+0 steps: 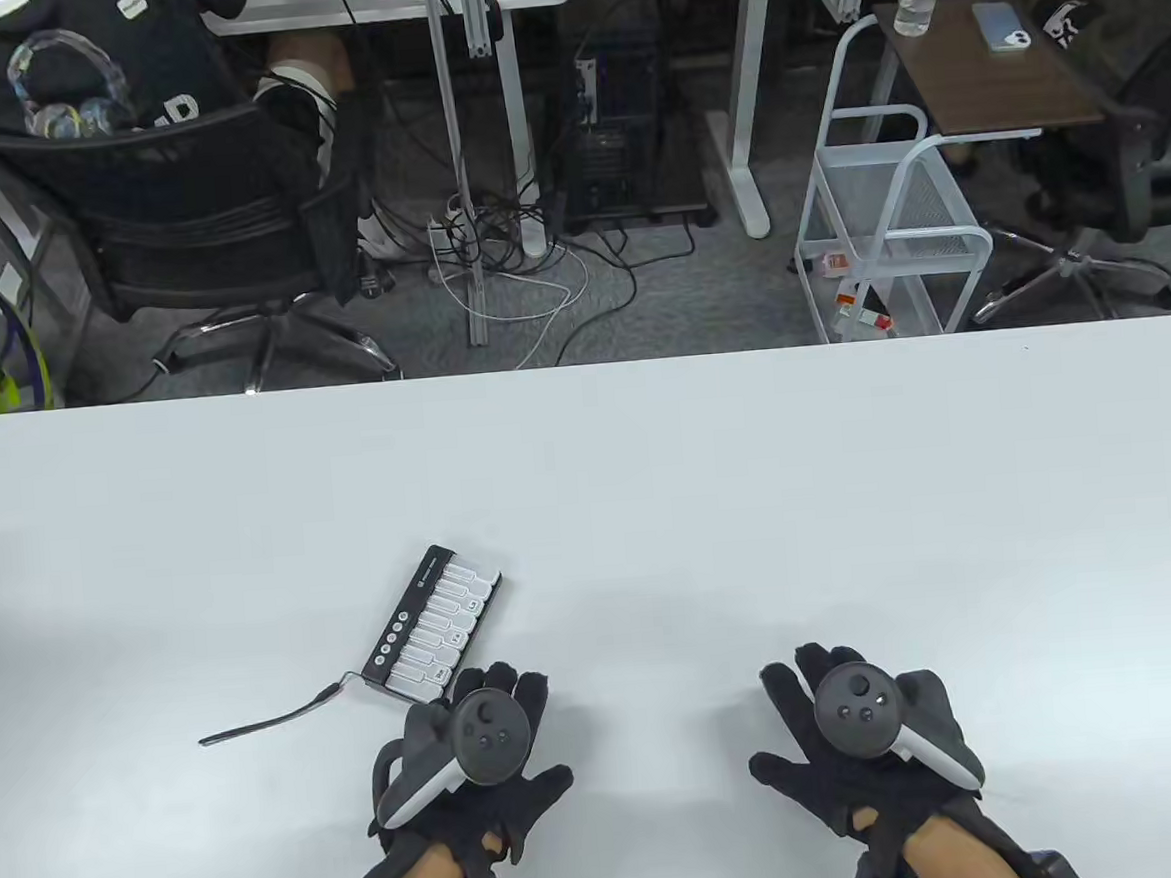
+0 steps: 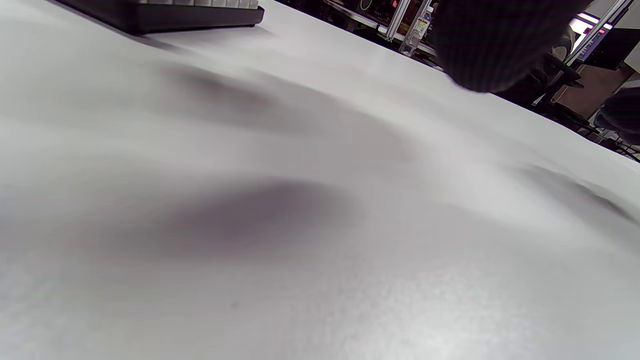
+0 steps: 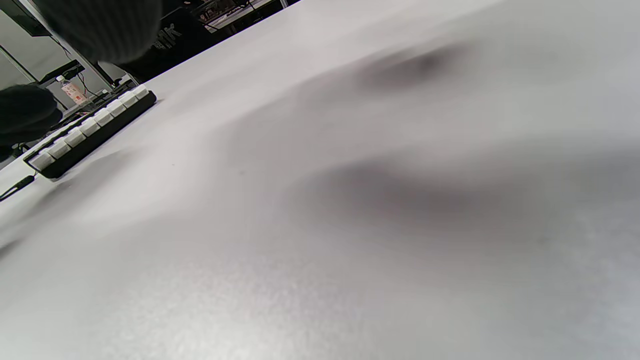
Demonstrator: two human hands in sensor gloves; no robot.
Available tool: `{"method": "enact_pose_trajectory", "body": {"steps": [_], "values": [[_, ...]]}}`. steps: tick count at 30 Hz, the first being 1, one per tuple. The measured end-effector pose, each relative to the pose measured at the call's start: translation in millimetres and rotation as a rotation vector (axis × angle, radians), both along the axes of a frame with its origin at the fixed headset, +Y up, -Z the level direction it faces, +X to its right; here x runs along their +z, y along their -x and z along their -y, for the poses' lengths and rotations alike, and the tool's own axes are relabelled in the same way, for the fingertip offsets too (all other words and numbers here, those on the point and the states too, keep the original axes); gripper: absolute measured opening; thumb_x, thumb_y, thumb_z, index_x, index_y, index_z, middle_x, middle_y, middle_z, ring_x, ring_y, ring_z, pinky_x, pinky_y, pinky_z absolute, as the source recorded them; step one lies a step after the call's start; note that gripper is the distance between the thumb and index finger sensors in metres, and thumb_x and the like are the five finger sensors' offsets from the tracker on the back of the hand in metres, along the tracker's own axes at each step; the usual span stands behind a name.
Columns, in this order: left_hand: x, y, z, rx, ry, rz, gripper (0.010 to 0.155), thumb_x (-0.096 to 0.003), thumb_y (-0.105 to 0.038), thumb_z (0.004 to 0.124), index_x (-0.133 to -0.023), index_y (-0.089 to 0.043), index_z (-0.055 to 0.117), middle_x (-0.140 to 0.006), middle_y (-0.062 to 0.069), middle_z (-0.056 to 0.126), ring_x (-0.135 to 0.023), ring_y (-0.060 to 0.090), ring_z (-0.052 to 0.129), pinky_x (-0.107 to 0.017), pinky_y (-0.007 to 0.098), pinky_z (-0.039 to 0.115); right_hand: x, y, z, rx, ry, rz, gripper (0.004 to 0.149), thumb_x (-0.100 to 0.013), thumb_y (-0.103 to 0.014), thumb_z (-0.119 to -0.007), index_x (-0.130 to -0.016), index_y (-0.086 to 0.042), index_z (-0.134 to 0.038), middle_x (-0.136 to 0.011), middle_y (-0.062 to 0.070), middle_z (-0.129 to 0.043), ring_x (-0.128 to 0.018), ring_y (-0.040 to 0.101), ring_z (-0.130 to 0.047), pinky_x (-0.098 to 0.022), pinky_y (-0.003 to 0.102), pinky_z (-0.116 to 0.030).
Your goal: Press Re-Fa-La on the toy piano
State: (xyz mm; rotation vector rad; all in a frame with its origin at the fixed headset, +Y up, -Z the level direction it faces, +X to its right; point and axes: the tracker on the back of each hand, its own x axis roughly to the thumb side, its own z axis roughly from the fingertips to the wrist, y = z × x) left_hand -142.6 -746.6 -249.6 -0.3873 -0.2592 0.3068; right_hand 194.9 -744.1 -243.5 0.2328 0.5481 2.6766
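A small toy piano [image 1: 434, 621] with white keys and a black body lies at an angle on the white table [image 1: 709, 480], a black cord [image 1: 274, 719] trailing from its near end. My left hand [image 1: 487, 757] lies flat just below the piano's near end, fingers spread, holding nothing. My right hand [image 1: 857, 731] lies flat well to the right, fingers spread, holding nothing. The piano's edge shows in the left wrist view [image 2: 165, 12] and its keys in the right wrist view [image 3: 90, 132].
Beyond the table's far edge stand an office chair [image 1: 200, 225], a white wire cart [image 1: 892, 227], desks and floor cables.
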Motion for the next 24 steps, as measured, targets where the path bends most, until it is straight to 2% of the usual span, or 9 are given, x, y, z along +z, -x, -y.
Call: {"method": "enact_pose_trajectory", "body": {"steps": [15, 24], "values": [[-0.3, 0.9, 0.1, -0.001, 0.002, -0.014, 0.089, -0.0451, -0.062, 0.07, -0.109, -0.025, 0.021, -0.117, 0.009, 0.015, -0.109, 0.043, 0.02, -0.074, 0.066, 0.029, -0.5, -0.9, -1.0, -0.01, -0.004, 0.0, 0.083, -0.041, -0.059, -0.069, -0.105, -0.026, -0.028, -0.111, 0.011, -0.006, -0.103, 0.048, -0.005, -0.069, 0.068, -0.015], [-1.5, 2.5, 2.2, -0.026, -0.017, -0.066, 0.088, -0.045, -0.061, 0.07, -0.109, -0.025, 0.022, -0.116, 0.009, 0.015, -0.108, 0.043, 0.021, -0.074, 0.066, 0.03, -0.5, -2.8, -3.4, -0.028, -0.012, -0.001, 0.083, -0.041, -0.059, -0.069, -0.105, -0.025, -0.028, -0.111, 0.011, -0.007, -0.103, 0.048, -0.005, -0.069, 0.068, -0.016]]}}
